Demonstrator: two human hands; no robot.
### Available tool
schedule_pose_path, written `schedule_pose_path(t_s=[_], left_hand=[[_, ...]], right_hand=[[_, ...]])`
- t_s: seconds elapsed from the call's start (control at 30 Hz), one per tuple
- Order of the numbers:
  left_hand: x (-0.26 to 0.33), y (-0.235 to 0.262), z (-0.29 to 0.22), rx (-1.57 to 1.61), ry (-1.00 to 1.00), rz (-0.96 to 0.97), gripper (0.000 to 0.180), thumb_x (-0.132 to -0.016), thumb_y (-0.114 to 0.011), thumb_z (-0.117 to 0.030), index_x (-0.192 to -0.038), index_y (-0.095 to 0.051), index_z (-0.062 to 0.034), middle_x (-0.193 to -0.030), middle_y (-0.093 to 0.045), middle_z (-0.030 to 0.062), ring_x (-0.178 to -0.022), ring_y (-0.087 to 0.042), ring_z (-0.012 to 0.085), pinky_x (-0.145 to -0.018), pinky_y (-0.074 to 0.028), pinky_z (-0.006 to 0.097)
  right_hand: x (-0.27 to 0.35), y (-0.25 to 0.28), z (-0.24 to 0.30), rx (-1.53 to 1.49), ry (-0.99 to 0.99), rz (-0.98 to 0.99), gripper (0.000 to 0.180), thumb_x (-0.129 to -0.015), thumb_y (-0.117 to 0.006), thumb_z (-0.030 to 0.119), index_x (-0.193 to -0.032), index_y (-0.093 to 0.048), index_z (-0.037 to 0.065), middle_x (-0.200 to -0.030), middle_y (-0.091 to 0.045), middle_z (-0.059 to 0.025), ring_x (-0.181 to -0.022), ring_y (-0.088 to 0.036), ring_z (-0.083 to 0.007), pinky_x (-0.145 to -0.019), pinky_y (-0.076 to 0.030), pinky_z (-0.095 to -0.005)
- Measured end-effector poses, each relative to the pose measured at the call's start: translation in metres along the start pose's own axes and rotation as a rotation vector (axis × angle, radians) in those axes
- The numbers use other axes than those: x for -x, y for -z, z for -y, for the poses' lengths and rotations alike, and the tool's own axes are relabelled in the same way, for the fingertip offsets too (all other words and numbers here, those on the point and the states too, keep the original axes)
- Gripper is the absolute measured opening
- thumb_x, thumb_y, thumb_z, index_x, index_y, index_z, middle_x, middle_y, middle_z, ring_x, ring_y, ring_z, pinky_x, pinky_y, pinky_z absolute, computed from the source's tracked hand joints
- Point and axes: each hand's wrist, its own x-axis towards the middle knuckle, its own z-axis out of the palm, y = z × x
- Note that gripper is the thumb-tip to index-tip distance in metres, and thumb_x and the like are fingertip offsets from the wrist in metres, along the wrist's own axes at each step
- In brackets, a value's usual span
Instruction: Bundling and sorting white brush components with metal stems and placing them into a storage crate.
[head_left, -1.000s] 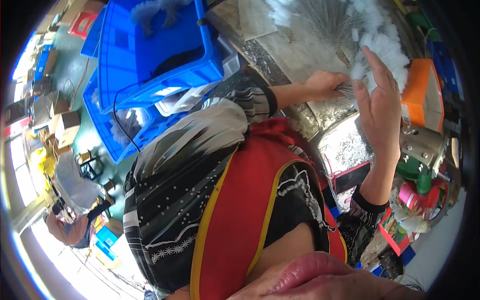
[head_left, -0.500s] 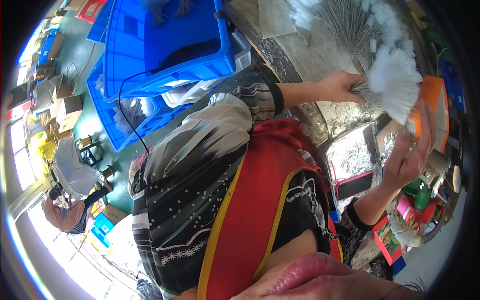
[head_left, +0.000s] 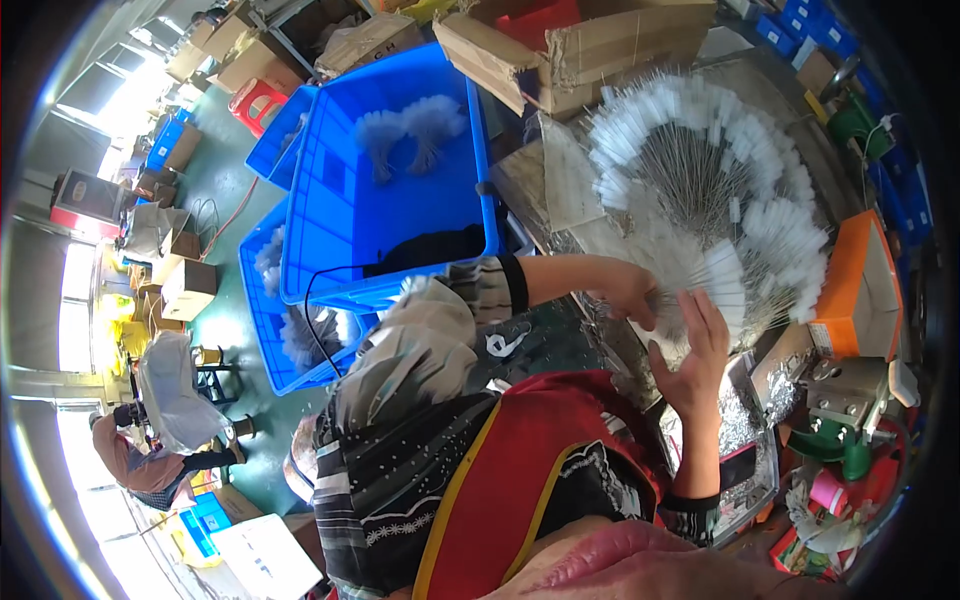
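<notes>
The person's left grip (head_left: 628,290) is closed, its fingers curled around the wire ends of a bundle of brushes (head_left: 724,280). The bundle reaches out from the right side of this fist, its bare stems beginning at the fingers and its white bristle heads spreading in a fan at the far end. The right grip (head_left: 697,352) is wide and holds nothing that shows; its palm and raised fingers stand just beside the near edge of the bundle, facing the left grip, and whether the fingertips touch the stems I cannot tell. Beyond both lies a large heap of similar brushes (head_left: 690,175), heads outward in an arc and wires inward, on the table (head_left: 522,180). The bundle sits between that heap and the person. An orange box (head_left: 852,285) stands right of the bundle, well apart from the left grip.
</notes>
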Motion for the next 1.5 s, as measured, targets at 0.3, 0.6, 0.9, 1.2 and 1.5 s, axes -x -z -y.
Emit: schedule_pose_path(t_s=[0.3, 0.6, 0.9, 1.2, 1.5], left_hand=[[0.03, 0.012, 0.017, 0.273, 0.285, 0.407, 0.018, -0.077, -0.06, -0.021, -0.08, -0.052, -0.0049, -0.062, -0.047, -0.0008, -0.048, -0.044, 0.0057, -0.042, -0.039, 0.021], [0.111, 0.04, -0.013, -0.312, 0.028, 0.011, 0.04, -0.077, -0.057, -0.035, -0.097, -0.055, -0.0006, -0.08, -0.06, 0.0058, -0.077, -0.055, 0.015, -0.069, -0.044, 0.027], [0.247, 0.174, 0.145, -0.673, 0.585, -0.479, 0.045, -0.065, -0.067, -0.024, -0.103, -0.054, -0.0068, -0.095, -0.058, 0.0109, -0.091, -0.055, 0.0246, -0.078, -0.044, 0.035], [0.238, 0.169, 0.228, -0.718, 0.654, -0.48, 0.036, -0.06, -0.067, -0.016, -0.092, -0.056, -0.0046, -0.09, -0.059, 0.0134, -0.085, -0.056, 0.0278, -0.071, -0.045, 0.038], [0.259, 0.168, 0.201, -0.488, 0.604, -0.445, 0.018, -0.061, -0.064, -0.01, -0.072, -0.05, -0.0076, -0.062, -0.047, 0.001, -0.06, -0.046, 0.0112, -0.053, -0.041, 0.028]], right_hand=[[-0.017, -0.055, -0.004, 0.194, 0.157, 0.223, 0.017, -0.058, -0.065, 0.017, -0.062, -0.06, 0.001, -0.106, -0.053, -0.0105, -0.105, -0.046, -0.0257, -0.09, -0.033, -0.0401], [0.002, -0.076, -0.006, 0.299, 0.165, 0.259, 0.011, -0.058, -0.053, 0.006, -0.064, -0.058, -0.001, -0.099, -0.053, -0.009, -0.101, -0.047, -0.0254, -0.09, -0.034, -0.0386], [0.0, -0.073, -0.005, 0.249, 0.071, 0.257, 0.021, -0.055, -0.057, 0.002, -0.076, -0.059, -0.004, -0.104, -0.052, -0.0089, -0.103, -0.045, -0.0255, -0.091, -0.033, -0.0385], [-0.003, -0.075, -0.001, 0.266, 0.026, 0.294, 0.031, -0.055, -0.057, 0.0, -0.085, -0.058, -0.005, -0.105, -0.052, -0.0091, -0.104, -0.045, -0.0259, -0.091, -0.032, -0.0371], [-0.004, -0.079, -0.001, 0.285, 0.008, 0.334, 0.034, -0.054, -0.062, 0.002, -0.087, -0.057, -0.004, -0.106, -0.051, -0.0077, -0.106, -0.044, -0.0246, -0.092, -0.031, -0.0373]])
